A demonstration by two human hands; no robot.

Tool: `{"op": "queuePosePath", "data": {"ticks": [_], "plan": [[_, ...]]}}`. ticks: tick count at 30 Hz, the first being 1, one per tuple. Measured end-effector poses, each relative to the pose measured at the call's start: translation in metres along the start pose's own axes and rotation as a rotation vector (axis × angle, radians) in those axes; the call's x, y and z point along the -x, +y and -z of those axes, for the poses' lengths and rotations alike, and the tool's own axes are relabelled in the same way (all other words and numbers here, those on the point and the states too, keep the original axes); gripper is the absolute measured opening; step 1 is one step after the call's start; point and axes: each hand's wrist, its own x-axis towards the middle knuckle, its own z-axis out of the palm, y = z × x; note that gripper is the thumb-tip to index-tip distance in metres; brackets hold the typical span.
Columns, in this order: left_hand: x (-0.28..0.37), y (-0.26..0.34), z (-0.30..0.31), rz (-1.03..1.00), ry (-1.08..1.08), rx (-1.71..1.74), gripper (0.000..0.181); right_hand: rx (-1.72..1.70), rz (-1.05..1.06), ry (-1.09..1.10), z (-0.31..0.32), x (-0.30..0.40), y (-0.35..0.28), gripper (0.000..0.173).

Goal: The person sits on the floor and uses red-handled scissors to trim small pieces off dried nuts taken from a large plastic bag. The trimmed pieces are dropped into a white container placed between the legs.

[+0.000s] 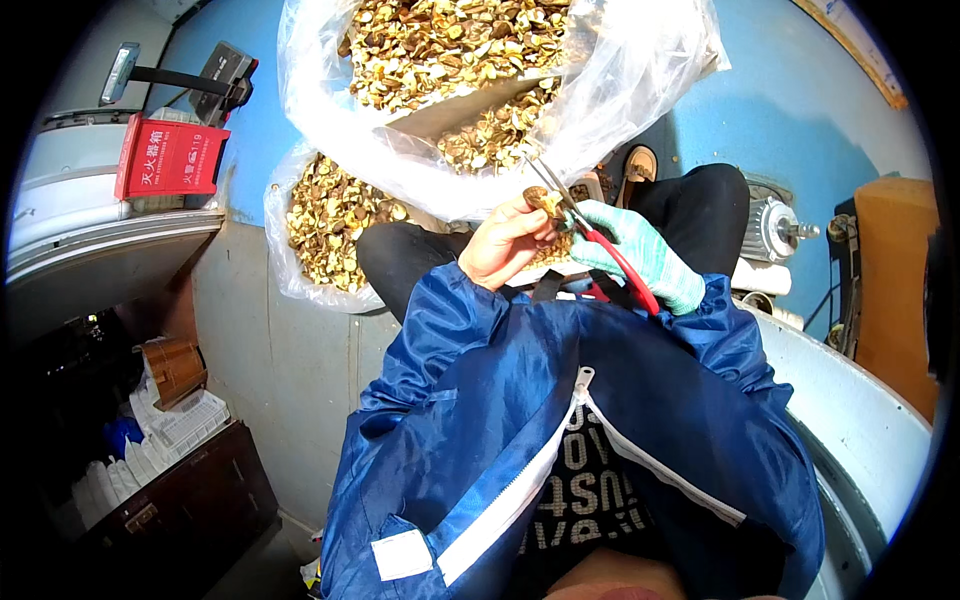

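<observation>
Bare, my left hand [506,238] pinches a dried mushroom [545,201] with a brown cap and a pale stem. My right hand [646,251], in a pale green knit glove, grips scissors [619,262] with red handles. Their dark blades lie just beside the mushroom and point up and left; whether they touch the stem I cannot tell. Beyond both hands, a large clear plastic bag [637,97] holds a heap of dried mushrooms [457,45]. Between my knees, partly hidden by my hands, small pale brown pieces [551,253] lie in a container.
A second plastic bag [274,247] of mushrooms stands at my left knee. Farther left are a red fire extinguisher box [174,157], a scale on a post [180,80] and a dark wooden cabinet [202,495]. An electric motor [772,229] sits on the right, near a brown box [896,277].
</observation>
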Motion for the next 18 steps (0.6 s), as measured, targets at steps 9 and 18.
{"op": "queuePosePath", "data": {"ticks": [9,18], "plan": [[-0.002,-0.004,-0.013,-0.007,0.288,-0.377,0.022,0.675,0.033,0.399,-0.004,-0.007,0.017,0.046],[0.034,0.023,0.004,-0.028,0.140,-0.316,0.028,0.670,-0.071,-0.018,0.030,0.017,0.008,0.075]]}}
